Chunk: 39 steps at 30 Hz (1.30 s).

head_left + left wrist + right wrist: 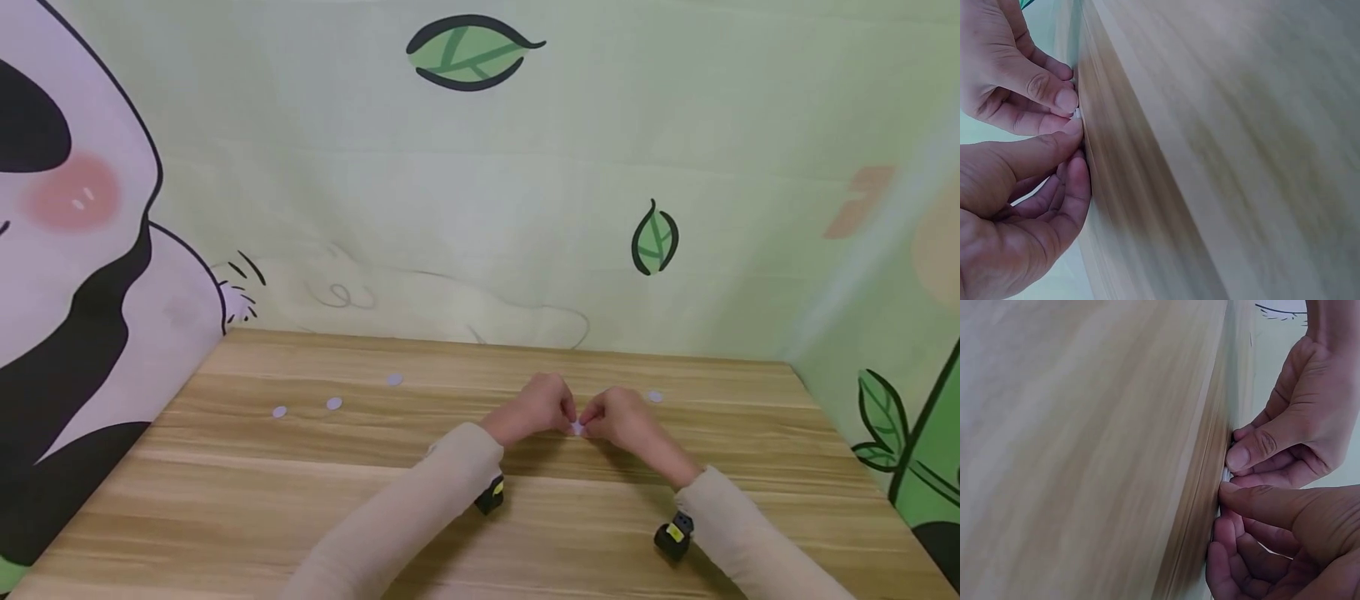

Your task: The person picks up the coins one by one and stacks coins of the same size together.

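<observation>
A small white disc [577,428] lies low at the tabletop, between the two hands. My left hand [538,408] pinches its left side between thumb and fingertips. From the other side, my right hand [624,418] grips the disc in the same way. In the left wrist view a sliver of the white disc [1077,113] shows between the thumb tips; the rest is covered by fingers. The right wrist view shows its pale edge [1227,475] between both thumbs, close to the wood.
Separate white discs lie on the wooden table [262,500]: a left one [280,412], a second [334,403], a third farther back [395,379], and another [655,397] behind the right hand. A printed cloth backdrop [360,167] stands behind the table.
</observation>
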### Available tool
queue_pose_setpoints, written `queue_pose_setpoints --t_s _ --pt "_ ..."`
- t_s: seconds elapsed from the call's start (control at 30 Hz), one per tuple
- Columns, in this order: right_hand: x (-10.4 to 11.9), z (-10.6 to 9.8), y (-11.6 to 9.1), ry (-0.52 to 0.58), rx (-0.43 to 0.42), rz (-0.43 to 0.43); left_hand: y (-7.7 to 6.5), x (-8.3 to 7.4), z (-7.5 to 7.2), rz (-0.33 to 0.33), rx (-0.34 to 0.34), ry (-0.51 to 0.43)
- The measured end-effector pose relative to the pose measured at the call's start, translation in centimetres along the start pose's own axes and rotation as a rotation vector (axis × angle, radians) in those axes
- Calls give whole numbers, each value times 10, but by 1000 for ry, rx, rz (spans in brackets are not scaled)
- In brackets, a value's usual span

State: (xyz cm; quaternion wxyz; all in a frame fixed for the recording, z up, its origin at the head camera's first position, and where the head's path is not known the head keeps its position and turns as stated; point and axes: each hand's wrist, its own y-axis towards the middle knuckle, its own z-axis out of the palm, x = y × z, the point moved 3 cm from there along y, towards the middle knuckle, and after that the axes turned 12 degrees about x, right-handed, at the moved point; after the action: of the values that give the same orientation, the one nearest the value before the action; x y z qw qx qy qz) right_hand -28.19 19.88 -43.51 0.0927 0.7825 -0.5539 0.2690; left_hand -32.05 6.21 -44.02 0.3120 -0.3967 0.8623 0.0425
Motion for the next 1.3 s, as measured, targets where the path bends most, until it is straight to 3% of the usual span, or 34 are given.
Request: queue_pose_setpoints --t_s 0.47,1.13,1.3 --pt "10 5 3 -12 11 -18 -10 8 -3 40 15 -11" --pt "14 5 4 15 30 -1 -13 11 -2 8 1 -57" --pt "15 5 6 35 45 43 -13 13 -1 -8 -5 -75"
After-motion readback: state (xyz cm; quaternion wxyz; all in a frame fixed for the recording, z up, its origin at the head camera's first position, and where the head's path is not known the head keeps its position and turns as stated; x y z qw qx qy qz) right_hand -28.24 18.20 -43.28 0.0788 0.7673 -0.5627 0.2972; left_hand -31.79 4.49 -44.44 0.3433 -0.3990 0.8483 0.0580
